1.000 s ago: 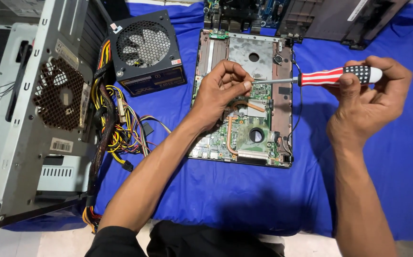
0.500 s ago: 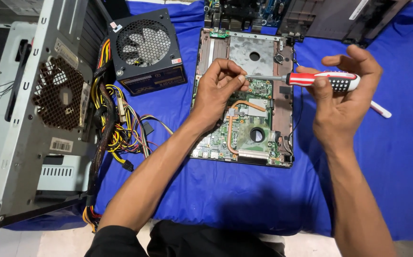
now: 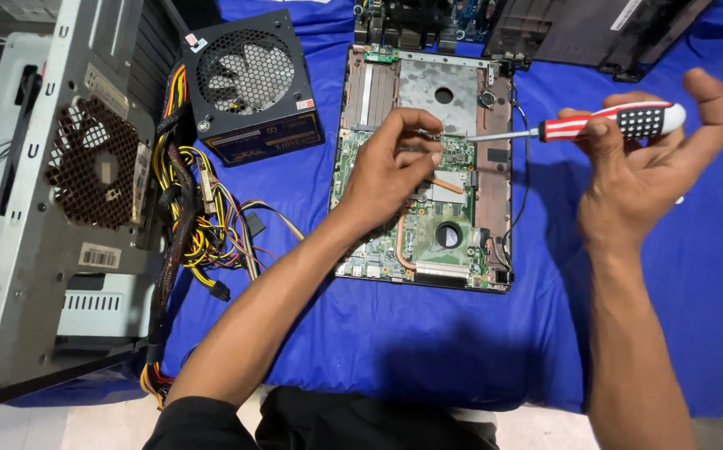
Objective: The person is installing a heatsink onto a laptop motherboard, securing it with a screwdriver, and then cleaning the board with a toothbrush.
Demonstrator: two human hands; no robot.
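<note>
Lying across the right hand point(image 3: 636, 187), the screwdriver point(image 3: 603, 123) is loosely gripped; left hand point(image 3: 391, 171) pinches the laptop board point(image 3: 428, 242).

Red-white screwdriver point(image 3: 603, 123) level above open laptop point(image 3: 428, 208)

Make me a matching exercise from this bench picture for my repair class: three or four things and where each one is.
Things:
1. screwdriver
2. power supply
3. computer case
4. left hand

Places:
A. far left, panel off
B. on the laptop board
C. in the right hand
D. on the blue cloth, between case and board

Pairs: 1-C, 2-D, 3-A, 4-B
</note>
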